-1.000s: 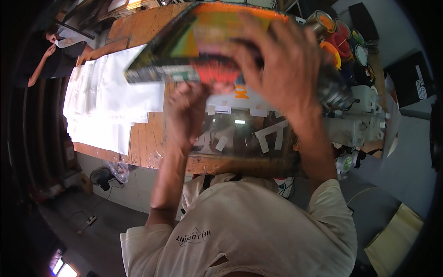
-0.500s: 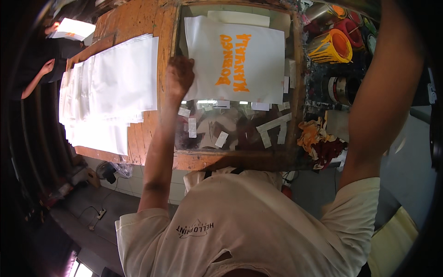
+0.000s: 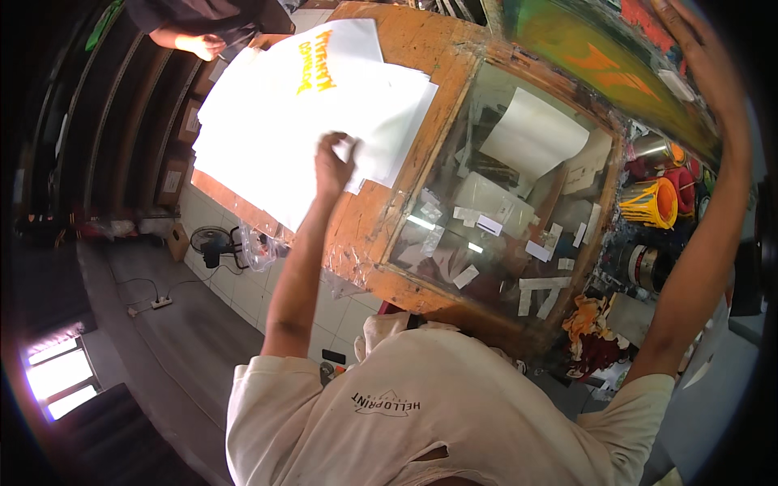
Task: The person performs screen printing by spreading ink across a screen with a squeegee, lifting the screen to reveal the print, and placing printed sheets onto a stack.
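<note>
Left hand [image 3: 334, 166], at the end of a bare forearm reaching up from the lower edge, lay on the stack of white sheets [image 3: 267, 154], its fingers curled and pinching the near edge of the topmost printed sheet [image 3: 348, 77], which bore orange-yellow lettering and rested flat on the pile at the left part of the wooden table [image 3: 389, 219]. Right hand [image 3: 701, 57], raised at the upper right, was spread with its fingers extended against the underside of the lifted printing screen [image 3: 616, 73], a tilted frame smeared with green, orange and red ink; whether the thumb gripped the frame edge could not be told. Beneath the screen sat the glass-topped printing bed [image 3: 502, 219], set in an orange-stained wooden frame, with one blank white sheet [image 3: 535, 134] lying on the glass near its far side and short strips of white tape [image 3: 539, 296] scattered across the near part. Right of the bed, close together, stood a yellow ridged roll [image 3: 648, 202], a red container [image 3: 677, 178] and a metal tin [image 3: 644, 267], with a stained rag [image 3: 587, 324] below them. At the upper left, well apart from the wearer's hands, another person's hand [image 3: 203, 44] rested at the far end of the sheet stack. On the floor at left stood a small fan [image 3: 212, 243] beside a power strip [image 3: 160, 302].
</note>
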{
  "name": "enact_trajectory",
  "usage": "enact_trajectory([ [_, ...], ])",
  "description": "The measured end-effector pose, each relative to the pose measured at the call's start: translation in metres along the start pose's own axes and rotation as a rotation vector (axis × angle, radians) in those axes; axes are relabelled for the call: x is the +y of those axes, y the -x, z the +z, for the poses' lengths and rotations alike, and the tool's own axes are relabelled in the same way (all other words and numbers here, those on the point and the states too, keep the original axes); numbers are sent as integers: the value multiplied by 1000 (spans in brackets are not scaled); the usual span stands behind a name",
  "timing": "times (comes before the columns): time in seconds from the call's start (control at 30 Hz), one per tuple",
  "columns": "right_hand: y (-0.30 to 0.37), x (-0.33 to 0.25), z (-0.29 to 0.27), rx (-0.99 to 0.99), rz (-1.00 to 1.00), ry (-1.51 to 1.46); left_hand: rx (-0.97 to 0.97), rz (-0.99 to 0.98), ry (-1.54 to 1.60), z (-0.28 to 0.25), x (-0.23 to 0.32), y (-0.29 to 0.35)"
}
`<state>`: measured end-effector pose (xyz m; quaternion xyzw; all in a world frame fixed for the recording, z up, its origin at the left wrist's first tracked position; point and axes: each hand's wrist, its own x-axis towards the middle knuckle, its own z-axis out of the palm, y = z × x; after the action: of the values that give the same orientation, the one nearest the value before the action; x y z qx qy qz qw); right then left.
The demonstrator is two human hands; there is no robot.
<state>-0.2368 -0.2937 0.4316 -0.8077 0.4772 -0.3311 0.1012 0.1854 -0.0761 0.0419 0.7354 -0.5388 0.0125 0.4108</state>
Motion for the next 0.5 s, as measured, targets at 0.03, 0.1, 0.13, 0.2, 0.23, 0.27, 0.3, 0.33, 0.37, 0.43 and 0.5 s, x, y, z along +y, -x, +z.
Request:
enact_trajectory([
  [0.03,3,-2,1,-4,12,-11,-184,-121,56,12,15,25],
  [0.1,8,-2,4,-8,31,-25,-309,-59,-200,17,56,52],
  [0.13,11,-3,6,-12,42,-37,-287,-70,-201,24,51,55],
  [0.2,20,-9,8,-17,59,-58,-331,-190,-137,27,42,49],
  [0.23,21,-9,5,-46,102,-92,-399,-297,-67,25,36,39],
  [0.27,24,-9,6,-39,73,-76,-472,-398,1,23,37,30],
  [0.3,29,-11,9,-31,44,-61,-409,-322,-10,22,41,28],
  [0.33,31,-15,8,-44,52,-34,-346,-245,-20,21,46,26],
  [0.37,33,-17,7,-55,67,-1,-291,-163,-21,20,57,23],
  [0.43,31,-28,2,-121,171,84,-576,-97,-96,29,94,29],
  [0.5,29,-35,1,-166,226,132,-719,-80,-176,50,144,47],
])
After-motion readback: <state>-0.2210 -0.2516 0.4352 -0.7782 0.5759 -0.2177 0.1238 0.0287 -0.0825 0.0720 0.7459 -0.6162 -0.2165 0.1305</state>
